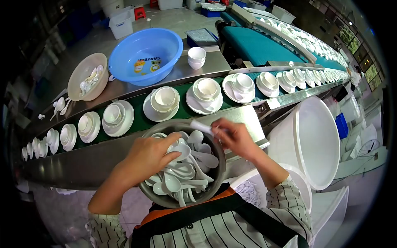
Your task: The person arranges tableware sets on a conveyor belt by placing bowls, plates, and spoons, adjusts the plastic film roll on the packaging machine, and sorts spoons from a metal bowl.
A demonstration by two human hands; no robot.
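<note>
A grey metal basin [221, 173] full of white spoons [172, 182] sits in front of me. My left hand [147, 156] reaches into it from the left, thumb and index finger curled about a white spoon [182, 151]; its other fingers are hidden. At the basin's right rim, my right hand [235, 136] pinches a white spoon [201, 126] that points left, raised above the pile. Behind the basin runs a green conveyor belt [138, 120] carrying sets of white saucers, bowls and cups [165, 97]. On some sets a spoon lies beside the bowl.
Beyond the belt stand a blue tub [142, 45], a beige basin [74, 78] holding a few spoons, and two stacked white cups [196, 58]. Large white bins [294, 136] stand at right, one containing thin white pieces [250, 193]. A teal conveyor [248, 45] extends behind.
</note>
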